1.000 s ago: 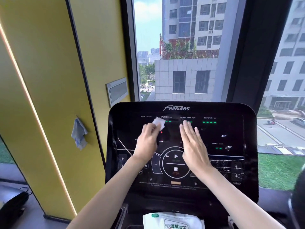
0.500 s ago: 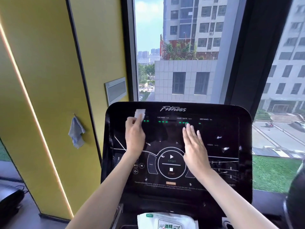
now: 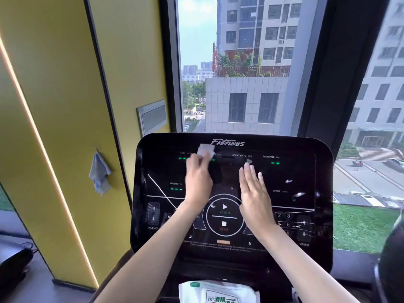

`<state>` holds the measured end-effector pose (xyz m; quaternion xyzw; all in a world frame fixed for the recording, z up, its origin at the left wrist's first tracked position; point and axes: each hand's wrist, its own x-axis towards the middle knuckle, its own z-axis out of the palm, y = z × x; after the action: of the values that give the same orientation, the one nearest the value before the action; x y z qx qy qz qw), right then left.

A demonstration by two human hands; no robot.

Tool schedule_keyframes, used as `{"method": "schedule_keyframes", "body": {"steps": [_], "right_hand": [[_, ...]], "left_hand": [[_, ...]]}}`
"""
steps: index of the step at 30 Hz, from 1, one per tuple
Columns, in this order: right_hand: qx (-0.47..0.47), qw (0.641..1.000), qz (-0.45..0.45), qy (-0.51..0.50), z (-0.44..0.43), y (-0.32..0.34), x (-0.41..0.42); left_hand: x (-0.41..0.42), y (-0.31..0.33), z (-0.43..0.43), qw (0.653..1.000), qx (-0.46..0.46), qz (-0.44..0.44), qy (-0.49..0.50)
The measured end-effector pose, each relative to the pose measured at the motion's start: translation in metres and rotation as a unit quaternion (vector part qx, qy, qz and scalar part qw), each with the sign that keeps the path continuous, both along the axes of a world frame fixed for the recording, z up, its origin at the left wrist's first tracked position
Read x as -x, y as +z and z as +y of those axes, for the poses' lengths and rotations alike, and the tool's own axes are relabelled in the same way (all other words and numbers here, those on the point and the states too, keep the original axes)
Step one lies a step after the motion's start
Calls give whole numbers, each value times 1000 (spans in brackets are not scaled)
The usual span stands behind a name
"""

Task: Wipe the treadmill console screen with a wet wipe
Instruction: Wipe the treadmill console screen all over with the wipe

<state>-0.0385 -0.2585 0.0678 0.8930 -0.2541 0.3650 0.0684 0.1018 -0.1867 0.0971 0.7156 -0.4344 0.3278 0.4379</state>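
Two grips work on the glossy black treadmill console screen (image 3: 284, 178). Left grip (image 3: 197, 180): fingers curled round a small folded white wet wipe (image 3: 206, 150), pressing it to the top row of readouts, between the TIME and HEART RATE labels and just below and left of the Fitness logo. Right grip (image 3: 254, 193): released, fingers straight and together, palm flat on the glass right of centre, holding nothing.

Change: half a second ago the wipe sat further left, over the TIME readout; a second ago it lay nearer the middle. The right grip has not shifted. The stroke therefore appears to be a side-to-side pass along the top band, with the lower panel probably not yet covered. Pale marks (image 3: 298, 195), smears or reflections, show near the SPEED label, well apart from the wipe.

Edges: the wipe lies near the upper rim of the console, so a further upward stroke would run off the glass. Open room lies rightward along the top row and downward, though the flat right grip blocks the centre. A white soft pack of wipes with a green label (image 3: 218, 291) sits below the console. A blue cloth (image 3: 99, 173) hangs on the yellow wall (image 3: 65, 106), well apart.
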Motion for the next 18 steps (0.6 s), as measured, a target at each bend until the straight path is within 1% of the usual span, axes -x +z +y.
{"method": "schedule_keyframes", "body": {"steps": [1, 2, 3, 4, 5, 6, 7, 8, 9, 10, 11, 12, 13, 14, 15, 16, 17, 18], "right_hand": [[2, 1000, 1, 0, 1, 0, 1], [3, 1000, 3, 1, 1, 1, 1], [4, 1000, 5, 3, 1, 1, 2], [4, 1000, 5, 5, 1, 0, 2], [4, 1000, 3, 5, 1, 0, 2], [4, 1000, 2, 5, 0, -1, 1], [3, 1000, 1, 5, 0, -1, 1], [2, 1000, 0, 6, 0, -1, 1], [3, 1000, 0, 9, 0, -1, 0], [4, 1000, 2, 10, -1, -1, 0], [4, 1000, 5, 12, -1, 0, 1], [4, 1000, 7, 13, -1, 0, 2], [3, 1000, 9, 14, -2, 0, 2], [3, 1000, 11, 15, -2, 0, 3], [3, 1000, 12, 16, -3, 0, 3], [2, 1000, 11, 18, -3, 0, 3], [1, 1000, 8, 20, -3, -1, 3], [1, 1000, 6, 23, -3, -1, 3]], "left_hand": [[1, -3, 0, 995, -49, -74, -44], [-4, -2, 2, 989, -70, -109, -64], [-12, 0, 4, 992, -60, -95, -60], [-21, 1, 7, 999, -13, -36, -31], [-26, 4, 9, 997, 56, 61, 10], [-28, 6, 10, 981, 115, 150, 53], [-25, 8, 8, 966, 142, 201, 82], [-18, 10, 4, 965, 139, 201, 93], [-10, 10, 0, 980, 103, 153, 81], [-1, 8, -3, 995, 48, 80, 46], [4, 5, -5, 1000, -11, -5, 2], [4, 3, -3, 995, -55, -76, -32], [-3, 4, 1, 990, -74, -111, -48], [-11, 5, 4, 992, -62, -102, -46], [-20, 7, 8, 998, -20, -52, -21], [-26, 8, 11, 999, 37, 30, 14], [-29, 9, 12, 988, 91, 116, 52], [-27, 9, 10, 973, 126, 176, 81]]}}
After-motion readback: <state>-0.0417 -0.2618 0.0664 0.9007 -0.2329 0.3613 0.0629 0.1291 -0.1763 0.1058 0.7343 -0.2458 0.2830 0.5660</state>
